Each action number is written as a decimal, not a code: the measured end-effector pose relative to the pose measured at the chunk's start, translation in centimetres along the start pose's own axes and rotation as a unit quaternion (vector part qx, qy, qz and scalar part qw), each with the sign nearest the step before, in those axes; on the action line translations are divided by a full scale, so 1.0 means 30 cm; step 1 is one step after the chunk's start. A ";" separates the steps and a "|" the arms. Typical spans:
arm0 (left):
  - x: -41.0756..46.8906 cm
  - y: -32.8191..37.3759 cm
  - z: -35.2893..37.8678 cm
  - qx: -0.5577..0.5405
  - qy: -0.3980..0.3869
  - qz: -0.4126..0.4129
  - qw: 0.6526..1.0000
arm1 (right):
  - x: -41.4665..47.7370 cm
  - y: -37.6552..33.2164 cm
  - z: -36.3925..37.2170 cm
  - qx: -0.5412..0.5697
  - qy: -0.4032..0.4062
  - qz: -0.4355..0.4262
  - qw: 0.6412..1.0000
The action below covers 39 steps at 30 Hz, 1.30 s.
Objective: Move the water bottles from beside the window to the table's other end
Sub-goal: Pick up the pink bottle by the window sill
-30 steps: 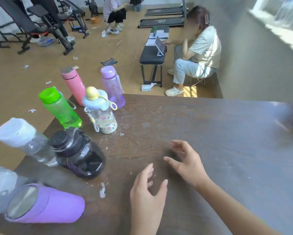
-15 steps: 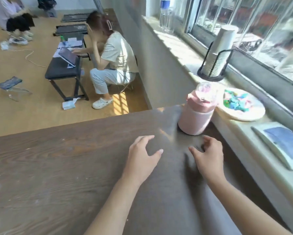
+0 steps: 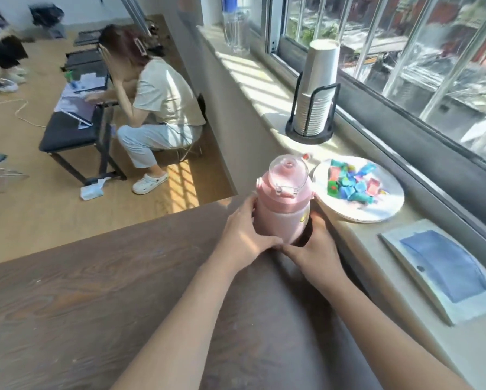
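A squat pink water bottle (image 3: 281, 212) with a clear flip lid stands upright at the window end of the dark wooden table (image 3: 81, 291). My left hand (image 3: 244, 235) wraps its left side. Around its lower right side and base curls my right hand (image 3: 312, 249). Both hands touch the bottle. The other bottles are out of view.
A stone windowsill (image 3: 264, 88) runs along the right, carrying a plate of coloured pieces (image 3: 357, 190), a stack of paper cups in a black holder (image 3: 318, 91), a blue-and-white book (image 3: 444, 268) and a clear jug (image 3: 236, 26). A person (image 3: 157, 108) sits by a black bench (image 3: 73, 130) beyond the table.
My view has swung from the group of bottles at the far end to the window end. Both hands reached forward and closed around the pink bottle.
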<state>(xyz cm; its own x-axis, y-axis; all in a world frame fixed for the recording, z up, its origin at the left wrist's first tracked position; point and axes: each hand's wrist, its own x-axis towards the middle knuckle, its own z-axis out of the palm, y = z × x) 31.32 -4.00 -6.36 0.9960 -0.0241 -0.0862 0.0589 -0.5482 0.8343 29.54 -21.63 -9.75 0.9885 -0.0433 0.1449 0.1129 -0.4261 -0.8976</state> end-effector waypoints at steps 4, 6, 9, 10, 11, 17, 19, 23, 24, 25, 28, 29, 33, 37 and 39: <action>-0.034 -0.020 -0.035 -0.041 0.018 0.011 0.999 | -0.013 -0.003 0.025 0.011 -0.018 0.031 0.999; -0.075 -0.042 -0.076 -0.062 0.032 0.000 0.998 | -0.031 -0.039 0.060 0.013 -0.029 0.027 0.999; -0.154 -0.097 -0.175 -0.089 0.068 -0.020 0.993 | -0.051 -0.118 0.153 0.015 -0.061 0.007 0.998; -0.186 -0.121 -0.217 -0.093 0.085 -0.030 0.992 | -0.059 -0.147 0.196 0.018 -0.075 0.002 0.997; -0.220 -0.149 -0.264 -0.092 0.103 -0.043 0.989 | -0.069 -0.179 0.245 0.023 -0.090 -0.003 0.996; -0.436 -0.363 -0.571 -0.092 0.203 -0.109 0.969 | -0.149 -0.349 0.614 0.052 -0.200 -0.028 0.978; -0.507 -0.443 -0.688 -0.099 0.231 -0.129 0.959 | -0.187 -0.410 0.765 0.059 -0.237 -0.027 0.969; -0.653 -0.602 -0.911 -0.098 0.294 -0.167 0.936 | -0.281 -0.548 1.065 0.072 -0.307 -0.031 0.948; -0.682 -0.635 -0.957 -0.098 0.309 -0.175 0.930 | -0.301 -0.580 1.126 0.076 -0.321 -0.036 0.943; -0.706 -0.665 -0.999 -0.100 0.323 -0.181 0.923 | -0.317 -0.609 1.183 0.079 -0.334 -0.041 0.938; -0.760 -0.756 -1.107 -0.104 0.362 -0.195 0.905 | -0.347 -0.691 1.329 0.078 -0.370 -0.053 0.924; -0.772 -0.783 -1.138 -0.110 0.373 -0.199 0.900 | -0.353 -0.717 1.371 0.072 -0.379 -0.056 0.921; -0.806 -0.863 -1.233 -0.132 0.400 -0.219 0.880 | -0.374 -0.788 1.515 0.051 -0.400 -0.069 0.912; -0.814 -0.924 -1.289 -0.138 0.415 -0.224 0.871 | -0.380 -0.822 1.601 0.049 -0.410 -0.075 0.908; -0.814 -0.955 -1.305 -0.144 0.417 -0.226 0.868 | -0.379 -0.832 1.633 0.046 -0.418 -0.071 0.905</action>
<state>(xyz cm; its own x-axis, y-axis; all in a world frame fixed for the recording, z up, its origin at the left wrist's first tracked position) 7.94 45.02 -6.84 0.5617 0.8190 -0.1168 0.3517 -0.1086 0.9298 20.42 33.77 -9.37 0.6900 0.7205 -0.0687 0.2148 -0.2945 -0.9312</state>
